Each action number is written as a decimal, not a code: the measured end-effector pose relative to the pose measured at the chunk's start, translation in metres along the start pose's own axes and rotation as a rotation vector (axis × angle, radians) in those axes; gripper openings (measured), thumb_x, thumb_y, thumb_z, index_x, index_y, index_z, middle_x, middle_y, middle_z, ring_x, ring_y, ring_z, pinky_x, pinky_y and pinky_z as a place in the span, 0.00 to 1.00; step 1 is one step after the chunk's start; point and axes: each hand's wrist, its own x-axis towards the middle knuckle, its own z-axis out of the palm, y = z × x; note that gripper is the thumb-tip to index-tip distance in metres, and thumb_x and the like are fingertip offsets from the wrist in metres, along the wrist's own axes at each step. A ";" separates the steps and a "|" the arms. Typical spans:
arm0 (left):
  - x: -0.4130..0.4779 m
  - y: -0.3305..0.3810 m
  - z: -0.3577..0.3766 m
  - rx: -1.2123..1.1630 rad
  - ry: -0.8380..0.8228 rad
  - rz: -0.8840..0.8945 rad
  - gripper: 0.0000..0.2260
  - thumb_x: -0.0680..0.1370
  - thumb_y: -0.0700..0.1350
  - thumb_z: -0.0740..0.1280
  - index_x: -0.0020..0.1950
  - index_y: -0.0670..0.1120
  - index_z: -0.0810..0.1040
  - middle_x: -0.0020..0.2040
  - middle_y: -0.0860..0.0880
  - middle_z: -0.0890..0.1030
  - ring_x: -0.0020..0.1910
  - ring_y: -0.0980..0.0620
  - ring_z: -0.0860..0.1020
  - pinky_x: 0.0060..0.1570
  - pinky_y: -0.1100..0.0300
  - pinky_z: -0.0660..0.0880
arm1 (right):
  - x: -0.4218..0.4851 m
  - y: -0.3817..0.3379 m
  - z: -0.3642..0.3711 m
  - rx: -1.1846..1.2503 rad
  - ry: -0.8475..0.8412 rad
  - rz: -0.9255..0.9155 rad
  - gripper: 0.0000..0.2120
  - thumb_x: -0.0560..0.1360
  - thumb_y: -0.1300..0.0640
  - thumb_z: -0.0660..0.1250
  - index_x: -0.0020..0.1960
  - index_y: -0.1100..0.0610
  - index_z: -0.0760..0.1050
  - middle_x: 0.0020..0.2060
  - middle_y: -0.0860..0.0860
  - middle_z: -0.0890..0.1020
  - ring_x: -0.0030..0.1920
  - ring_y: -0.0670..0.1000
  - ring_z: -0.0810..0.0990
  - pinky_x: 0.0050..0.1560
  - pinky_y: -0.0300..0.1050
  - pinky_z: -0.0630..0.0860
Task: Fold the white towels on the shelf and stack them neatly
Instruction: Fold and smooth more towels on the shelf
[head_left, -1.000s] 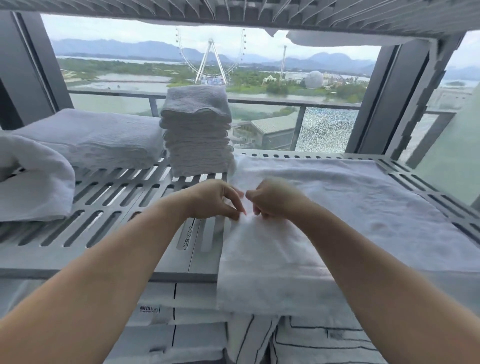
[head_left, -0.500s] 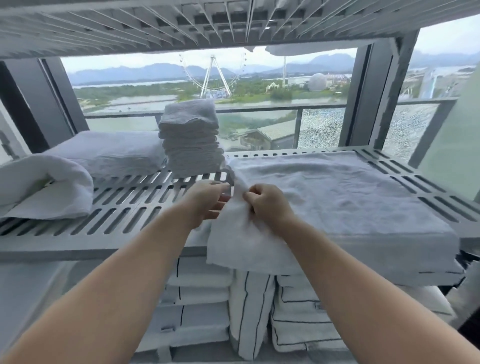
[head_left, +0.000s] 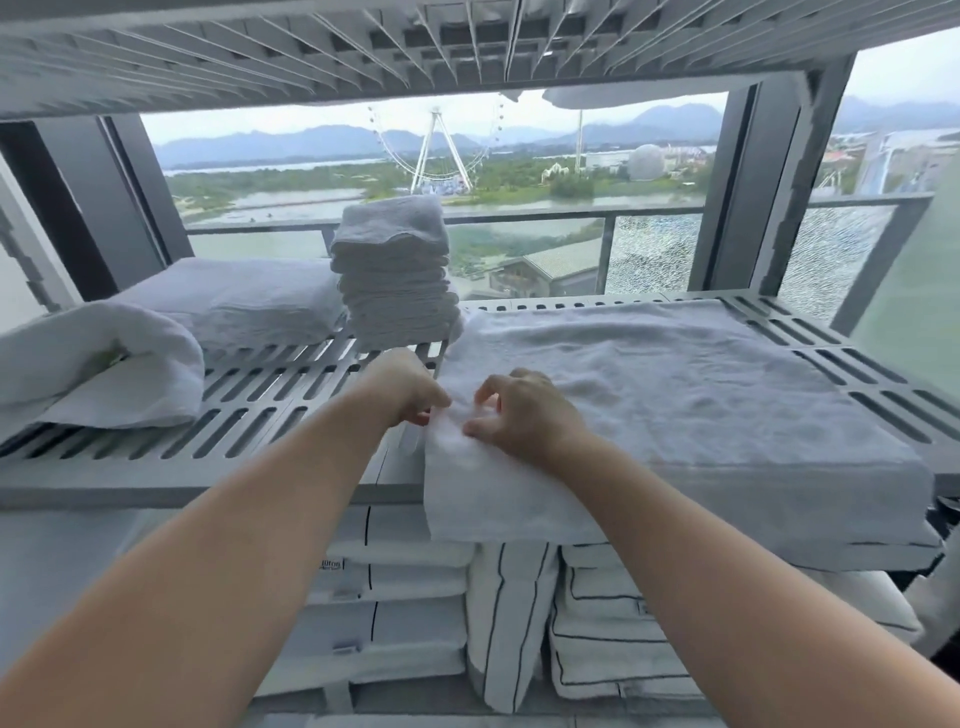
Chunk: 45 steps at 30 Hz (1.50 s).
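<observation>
A large white towel (head_left: 675, 405) lies spread flat over the right half of the slatted grey shelf (head_left: 249, 405), its front edge hanging over the shelf's lip. My left hand (head_left: 410, 387) pinches the towel's left edge between thumb and fingers. My right hand (head_left: 524, 410) rests on the towel just to the right, fingers curled and gripping the cloth near that same edge. A tall stack of small folded white towels (head_left: 395, 270) stands behind my hands. A flat pile of folded towels (head_left: 244, 299) lies at the back left.
A loosely rolled white towel (head_left: 98, 364) lies at the shelf's left end. Another slatted shelf (head_left: 467, 47) hangs close overhead. Below, folded white linens with dark piping (head_left: 602, 623) fill the lower level. A window with a balcony railing (head_left: 571, 213) stands behind the shelf.
Both hands have stayed at the towel's left edge. The right hand has loosened from a tight fist to spread, curled fingers. The camera has shifted a little.
</observation>
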 end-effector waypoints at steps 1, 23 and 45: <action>0.006 -0.001 -0.001 0.094 0.050 0.044 0.07 0.71 0.43 0.75 0.39 0.42 0.80 0.33 0.46 0.79 0.31 0.48 0.81 0.29 0.61 0.75 | 0.004 -0.001 -0.001 -0.027 -0.006 -0.016 0.18 0.71 0.38 0.71 0.56 0.47 0.80 0.52 0.51 0.78 0.58 0.53 0.75 0.61 0.50 0.73; 0.170 0.056 0.072 0.542 0.040 0.620 0.16 0.80 0.51 0.60 0.66 0.52 0.75 0.65 0.47 0.78 0.64 0.46 0.75 0.59 0.53 0.73 | 0.098 0.100 -0.044 -0.214 -0.267 0.163 0.25 0.81 0.38 0.59 0.74 0.48 0.70 0.74 0.51 0.71 0.74 0.52 0.66 0.72 0.46 0.61; 0.238 0.116 0.134 0.652 0.102 0.222 0.29 0.78 0.63 0.56 0.76 0.49 0.65 0.74 0.43 0.69 0.72 0.40 0.65 0.69 0.45 0.63 | 0.182 0.277 -0.115 -0.375 -0.109 0.282 0.27 0.75 0.64 0.56 0.73 0.50 0.69 0.69 0.54 0.73 0.67 0.58 0.73 0.63 0.52 0.74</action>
